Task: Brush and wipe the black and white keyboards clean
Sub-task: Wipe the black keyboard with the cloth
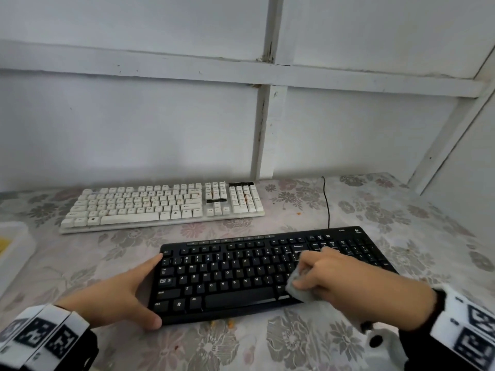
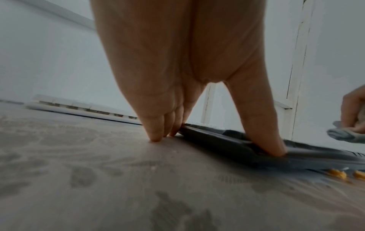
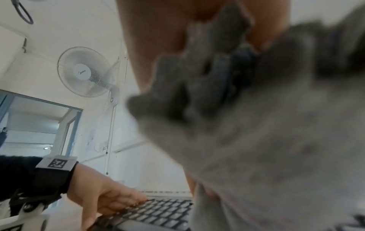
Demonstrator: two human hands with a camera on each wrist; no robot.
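Closest to the person, a few orange crumbs (image 1: 221,322) lie on the flowered cloth of the desk (image 1: 308,344), just in front of the black keyboard (image 1: 235,274). That keyboard sits slightly askew near the front edge. The left hand (image 1: 117,293) braces its left end: the fingers are straight and held together along the side, with the thumb spread apart from them and resting at the front corner. The right hand (image 1: 329,279) is curled around a bunched grey cloth (image 1: 297,290) and presses it on the keys at the right of the main block, near the Enter and arrow keys.

By my reading, this is the wiping stage on the black board. The risk is that the bunched cloth snags a keycap edge and tugs it, or that a hard stroke slides the board sideways, since the left hand only props one end. The crumbs at the front could also get dragged back in if the cloth sweeps off the edge and returns. A black cable (image 1: 327,202) runs from behind the board toward the wall; a shove could pull it taut.

Further back, well apart, the white keyboard (image 1: 163,204) lies near the wall, with orange specks showing among its keys, so it looks uncleaned. A pale container (image 1: 16,242) sits at the far left edge.
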